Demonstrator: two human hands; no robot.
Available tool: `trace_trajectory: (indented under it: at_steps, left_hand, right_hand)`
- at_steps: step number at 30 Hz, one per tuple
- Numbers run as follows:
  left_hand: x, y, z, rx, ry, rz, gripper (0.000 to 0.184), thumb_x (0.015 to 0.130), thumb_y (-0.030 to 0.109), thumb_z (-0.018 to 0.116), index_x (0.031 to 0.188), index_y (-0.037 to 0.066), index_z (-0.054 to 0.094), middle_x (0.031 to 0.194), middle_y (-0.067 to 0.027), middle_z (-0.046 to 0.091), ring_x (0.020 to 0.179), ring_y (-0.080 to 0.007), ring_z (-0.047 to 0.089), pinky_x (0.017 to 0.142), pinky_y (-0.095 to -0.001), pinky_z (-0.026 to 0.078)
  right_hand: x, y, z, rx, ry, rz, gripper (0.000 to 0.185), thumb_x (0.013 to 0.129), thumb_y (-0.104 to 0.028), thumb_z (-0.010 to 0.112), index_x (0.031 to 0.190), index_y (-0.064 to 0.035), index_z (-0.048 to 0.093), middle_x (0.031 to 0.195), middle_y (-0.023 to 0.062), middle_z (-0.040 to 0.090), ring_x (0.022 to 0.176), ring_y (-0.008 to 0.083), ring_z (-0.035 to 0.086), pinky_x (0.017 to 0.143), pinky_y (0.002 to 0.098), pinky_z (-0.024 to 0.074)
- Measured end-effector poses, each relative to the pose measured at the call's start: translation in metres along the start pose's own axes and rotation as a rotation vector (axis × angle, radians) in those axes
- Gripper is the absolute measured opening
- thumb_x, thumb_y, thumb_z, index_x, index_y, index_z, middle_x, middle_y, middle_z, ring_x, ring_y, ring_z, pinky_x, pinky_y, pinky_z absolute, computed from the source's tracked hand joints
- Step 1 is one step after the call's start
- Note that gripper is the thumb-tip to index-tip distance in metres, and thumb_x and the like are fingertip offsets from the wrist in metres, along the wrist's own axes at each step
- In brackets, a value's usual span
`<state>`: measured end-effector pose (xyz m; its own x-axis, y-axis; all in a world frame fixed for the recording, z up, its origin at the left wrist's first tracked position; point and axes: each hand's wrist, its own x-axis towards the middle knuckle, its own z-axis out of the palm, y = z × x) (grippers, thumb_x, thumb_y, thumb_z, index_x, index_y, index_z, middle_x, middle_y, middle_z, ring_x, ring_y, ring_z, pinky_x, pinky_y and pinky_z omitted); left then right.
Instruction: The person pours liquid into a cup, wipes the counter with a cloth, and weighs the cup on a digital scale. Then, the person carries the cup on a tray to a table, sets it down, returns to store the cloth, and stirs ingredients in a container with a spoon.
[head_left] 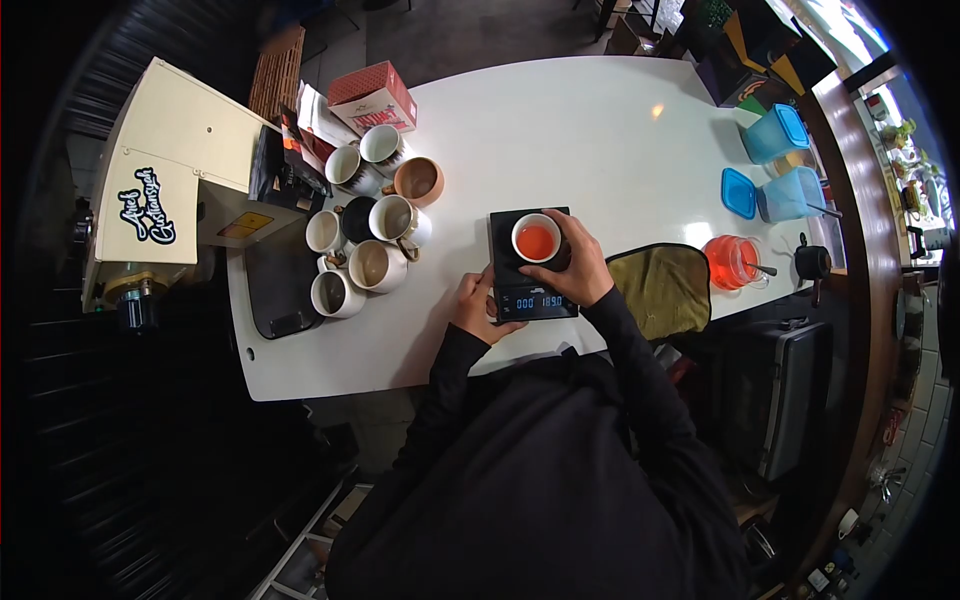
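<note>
A black digital scale (pixel 508 270) with a lit display lies on the white table. On its upper part stands a small cup (pixel 536 238) of red-orange liquid. My right hand (pixel 580 262) is wrapped round the cup's right side, thumb in front and fingers behind. My left hand (pixel 482 306) grips the lower left edge of the scale, its fingers partly hidden there. An olive cloth (pixel 660 290) with a dark border lies right of the scale. Beyond it stands a glass jug (pixel 733 262) of red liquid with a spoon in it.
Several mugs (pixel 370 264) stand at the left, beside a cream machine (pixel 160 150) and a black tray (pixel 275 290). Behind them is a red and white box (pixel 374 98). Blue containers (pixel 775 135) and a black portafilter-like item (pixel 812 262) are at the right.
</note>
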<state>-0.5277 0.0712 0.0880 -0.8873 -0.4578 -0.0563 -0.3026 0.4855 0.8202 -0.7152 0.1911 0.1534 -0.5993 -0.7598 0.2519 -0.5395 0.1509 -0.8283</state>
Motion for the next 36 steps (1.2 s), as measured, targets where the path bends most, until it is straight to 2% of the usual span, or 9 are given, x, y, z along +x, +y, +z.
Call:
trace_trajectory:
  at_steps: [2, 4, 5, 7, 8, 10, 32, 34, 36]
  left_hand:
    - [0.000, 0.001, -0.001, 0.007, 0.004, 0.016, 0.107, 0.054, 0.023, 0.094, 0.144, 0.003, 0.040, 0.107, -0.0107, 0.050, 0.068, -0.0135, 0.060, 0.062, -0.0259, 0.054]
    - [0.000, 0.002, -0.001, 0.009, 0.009, 0.015, 0.106, 0.054, 0.022, 0.094, 0.143, 0.003, 0.040, 0.107, -0.0108, 0.049, 0.068, -0.0136, 0.060, 0.062, -0.0260, 0.054]
    - [0.000, 0.002, 0.000, 0.008, 0.004, 0.015, 0.106, 0.054, 0.022, 0.094, 0.143, 0.003, 0.040, 0.107, -0.0108, 0.049, 0.068, -0.0136, 0.060, 0.062, -0.0260, 0.054]
    - [0.000, 0.002, -0.001, -0.019, 0.010, 0.015, 0.106, 0.054, 0.021, 0.093, 0.143, 0.003, 0.040, 0.107, -0.0110, 0.049, 0.069, -0.0138, 0.061, 0.063, -0.0261, 0.055]
    - [0.001, 0.002, -0.001, -0.019, 0.009, 0.016, 0.106, 0.054, 0.021, 0.093, 0.143, 0.003, 0.040, 0.107, -0.0110, 0.049, 0.069, -0.0138, 0.061, 0.063, -0.0261, 0.055]
    - [0.001, 0.002, -0.001, -0.012, 0.003, 0.000, 0.106, 0.054, 0.021, 0.093, 0.144, 0.003, 0.040, 0.108, -0.0110, 0.049, 0.070, -0.0141, 0.061, 0.063, -0.0261, 0.055]
    - [0.001, 0.002, -0.001, 0.014, -0.012, 0.004, 0.109, 0.054, 0.024, 0.093, 0.146, 0.005, 0.038, 0.107, -0.0105, 0.049, 0.070, -0.0141, 0.061, 0.065, -0.0263, 0.055]
    - [0.001, 0.002, -0.001, 0.018, -0.014, -0.001, 0.108, 0.054, 0.023, 0.093, 0.145, 0.005, 0.038, 0.107, -0.0107, 0.049, 0.070, -0.0142, 0.061, 0.065, -0.0263, 0.055]
    - [0.002, 0.001, -0.001, 0.023, -0.012, 0.005, 0.107, 0.054, 0.023, 0.093, 0.145, 0.005, 0.039, 0.107, -0.0108, 0.049, 0.070, -0.0143, 0.061, 0.065, -0.0263, 0.055]
  right_hand:
    - [-0.001, 0.003, -0.003, -0.048, 0.011, -0.039, 0.080, 0.064, -0.025, 0.088, 0.129, 0.0000, 0.050, 0.120, 0.0164, 0.060, 0.102, 0.0331, 0.065, 0.088, 0.0378, 0.0529]
    - [-0.003, 0.006, -0.009, -0.123, 0.053, -0.134, 0.084, 0.063, -0.023, 0.088, 0.133, -0.0009, 0.047, 0.125, 0.0153, 0.056, 0.088, 0.0279, 0.067, 0.078, 0.0345, 0.0556]
    - [-0.005, 0.005, -0.014, -0.124, 0.054, -0.130, 0.084, 0.063, -0.023, 0.088, 0.133, -0.0009, 0.047, 0.125, 0.0153, 0.056, 0.088, 0.0279, 0.067, 0.078, 0.0345, 0.0556]
    - [-0.010, 0.000, -0.025, 0.026, -0.067, 0.168, 0.086, 0.064, -0.021, 0.088, 0.135, -0.0012, 0.045, 0.127, 0.0147, 0.054, 0.072, 0.0193, 0.066, 0.065, 0.0292, 0.0559]
    - [-0.011, 0.003, -0.026, 0.026, -0.066, 0.168, 0.086, 0.064, -0.021, 0.088, 0.135, -0.0012, 0.045, 0.127, 0.0147, 0.054, 0.072, 0.0193, 0.066, 0.065, 0.0292, 0.0559]
    - [-0.015, 0.008, -0.026, 0.021, -0.038, 0.127, 0.086, 0.065, -0.019, 0.088, 0.137, -0.0013, 0.044, 0.129, 0.0150, 0.053, 0.062, 0.0131, 0.062, 0.056, 0.0249, 0.0537]
    - [-0.029, 0.017, -0.027, 0.016, -0.058, 0.188, 0.083, 0.069, -0.019, 0.086, 0.138, -0.0033, 0.042, 0.125, 0.0172, 0.054, 0.060, 0.0136, 0.063, 0.058, 0.0251, 0.0539]
    - [-0.029, 0.014, -0.028, 0.048, -0.058, 0.200, 0.081, 0.070, -0.023, 0.085, 0.137, -0.0049, 0.043, 0.122, 0.0196, 0.053, 0.061, 0.0191, 0.065, 0.059, 0.0294, 0.0541]
    - [-0.030, 0.016, -0.027, 0.047, -0.059, 0.199, 0.081, 0.070, -0.022, 0.085, 0.137, -0.0049, 0.043, 0.121, 0.0196, 0.053, 0.061, 0.0191, 0.065, 0.059, 0.0295, 0.0541]
